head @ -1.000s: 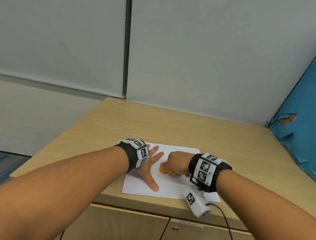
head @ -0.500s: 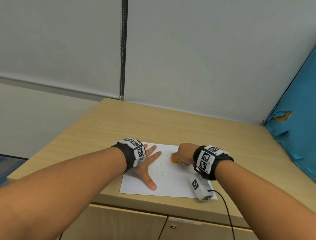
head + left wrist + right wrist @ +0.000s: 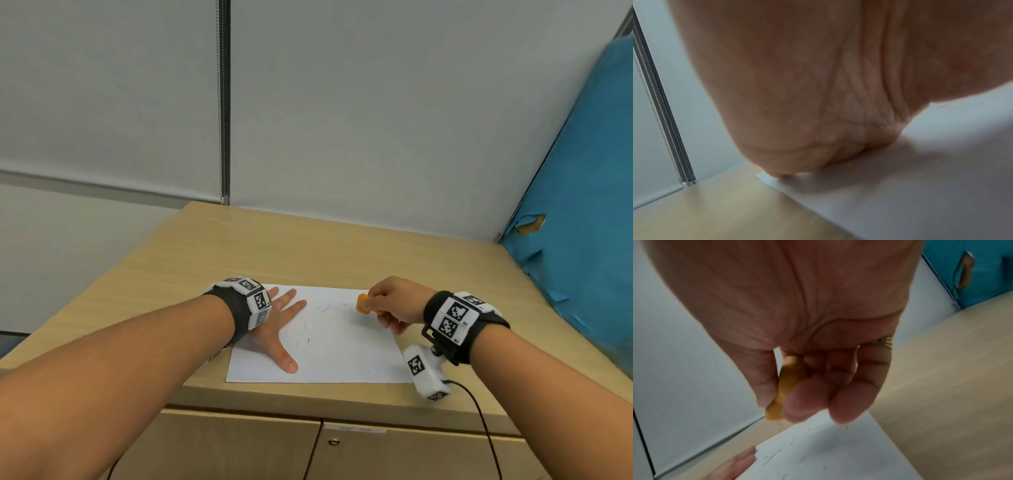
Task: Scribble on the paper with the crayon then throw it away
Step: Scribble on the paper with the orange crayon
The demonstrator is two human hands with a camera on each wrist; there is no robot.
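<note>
A white sheet of paper [image 3: 342, 349] with faint scribble marks lies near the front edge of the wooden cabinet top [image 3: 308, 250]. My left hand [image 3: 279, 325] lies flat on the sheet's left part, fingers spread. In the left wrist view the palm [image 3: 818, 97] presses on the paper [image 3: 920, 194]. My right hand [image 3: 390, 303] hovers over the sheet's far right corner and pinches a short orange crayon [image 3: 362, 303]. The right wrist view shows the thumb and fingertips [image 3: 803, 402] curled round the crayon [image 3: 785, 386], lifted off the paper [image 3: 828, 456].
A grey wall with a metal strip [image 3: 224, 102] stands behind the cabinet top. A blue panel [image 3: 582, 222] rises along the right side. Cabinet doors [image 3: 342, 452] sit below the front edge, and a black cable [image 3: 479, 418] hangs from my right wrist.
My right hand has moved with the crayon from the middle of the sheet to its far right corner and lifted off it. Scribble marks now show. The left hand has stayed flat.
</note>
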